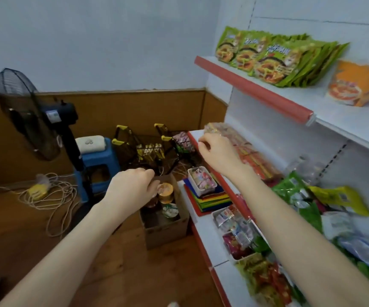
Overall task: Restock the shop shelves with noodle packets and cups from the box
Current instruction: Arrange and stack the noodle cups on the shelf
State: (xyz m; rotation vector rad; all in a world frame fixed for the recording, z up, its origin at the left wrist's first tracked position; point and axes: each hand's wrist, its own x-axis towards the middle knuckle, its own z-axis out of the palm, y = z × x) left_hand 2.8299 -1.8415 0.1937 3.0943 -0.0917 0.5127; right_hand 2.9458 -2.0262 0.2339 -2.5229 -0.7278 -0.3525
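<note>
Cardboard box (168, 233) on the floor holds the cups (165, 191); I should seat my left grip (132, 187), curled at its rim, round one cup while my right grip (216, 151) steadies the shelved packets (252, 160), though neither's hold is discernible.

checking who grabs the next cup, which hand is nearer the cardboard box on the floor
Left. The left hand is right over the cardboard box, at its far rim beside the cups; the right hand is up at the orange packets on the middle shelf.
</note>
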